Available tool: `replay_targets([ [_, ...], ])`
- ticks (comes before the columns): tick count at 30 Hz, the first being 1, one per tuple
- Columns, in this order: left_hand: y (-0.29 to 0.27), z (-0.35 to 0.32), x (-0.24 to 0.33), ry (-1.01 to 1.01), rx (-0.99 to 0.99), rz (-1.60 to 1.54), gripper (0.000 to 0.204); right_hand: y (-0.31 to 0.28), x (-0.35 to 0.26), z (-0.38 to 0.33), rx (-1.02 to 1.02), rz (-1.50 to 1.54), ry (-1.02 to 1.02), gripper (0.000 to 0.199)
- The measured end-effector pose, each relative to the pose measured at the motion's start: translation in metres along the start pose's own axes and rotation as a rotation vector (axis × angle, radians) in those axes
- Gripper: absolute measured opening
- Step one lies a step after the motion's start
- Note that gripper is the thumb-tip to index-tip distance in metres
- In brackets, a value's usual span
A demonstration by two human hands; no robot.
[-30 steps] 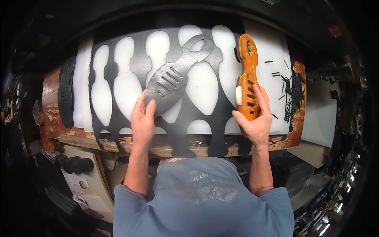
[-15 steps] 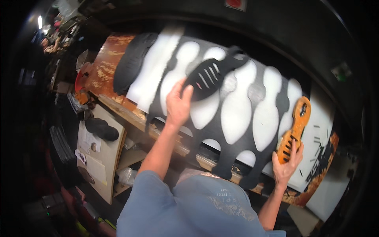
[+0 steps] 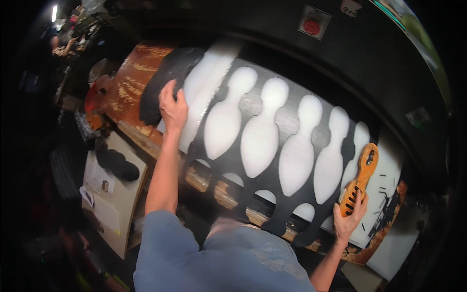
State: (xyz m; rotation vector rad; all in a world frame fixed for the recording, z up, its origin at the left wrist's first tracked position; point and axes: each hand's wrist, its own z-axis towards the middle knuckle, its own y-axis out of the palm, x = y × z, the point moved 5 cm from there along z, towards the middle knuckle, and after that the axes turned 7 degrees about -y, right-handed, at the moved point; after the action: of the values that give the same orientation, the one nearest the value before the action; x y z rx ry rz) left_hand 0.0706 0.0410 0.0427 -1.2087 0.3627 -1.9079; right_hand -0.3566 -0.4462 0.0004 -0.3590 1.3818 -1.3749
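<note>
My left hand (image 3: 173, 108) is over the near right edge of a pile of black sole-shaped pieces (image 3: 164, 65) at the far left. Its fingers are bent but apart, and nothing shows gripped between them. At the right, my right hand (image 3: 349, 216) holds the wide end of an orange sole-shaped cutting die (image 3: 360, 180) with a row of slots. The die rests at the right end of a black sheet (image 3: 262, 170). Several sole-shaped holes run across that sheet, with the white board (image 3: 260, 131) showing through them.
Small black strips (image 3: 382, 199) lie scattered on the white surface beside the die. A dark machine beam with a red button (image 3: 312, 27) spans the far side. A worn brown board (image 3: 129, 82) lies at the left. Below it, a side table (image 3: 109, 204) bears papers and a dark sole-shaped piece.
My left hand has carried a slotted black piece leftward from above the sheet to the pile, and its fingers have loosened. My right hand keeps the die at the right. The view has shifted.
</note>
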Motion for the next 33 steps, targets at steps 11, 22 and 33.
replay_targets([
  [11, 0.213, -0.097, 0.254, 0.317, -0.905, -0.120, 0.069, 0.000, -0.011, 0.008, 0.000, -0.051, 0.094, 0.097],
  [22, 0.175, -0.197, 0.286, 0.082, -0.954, -0.389, 0.074, -0.017, -0.003, 0.014, 0.024, 0.495, 0.245, 0.090],
  [33, 0.198, -0.153, 0.282, -0.259, -0.930, -0.372, 0.054, -0.032, 0.008, 0.003, 0.169, 1.039, 0.323, 0.087],
])
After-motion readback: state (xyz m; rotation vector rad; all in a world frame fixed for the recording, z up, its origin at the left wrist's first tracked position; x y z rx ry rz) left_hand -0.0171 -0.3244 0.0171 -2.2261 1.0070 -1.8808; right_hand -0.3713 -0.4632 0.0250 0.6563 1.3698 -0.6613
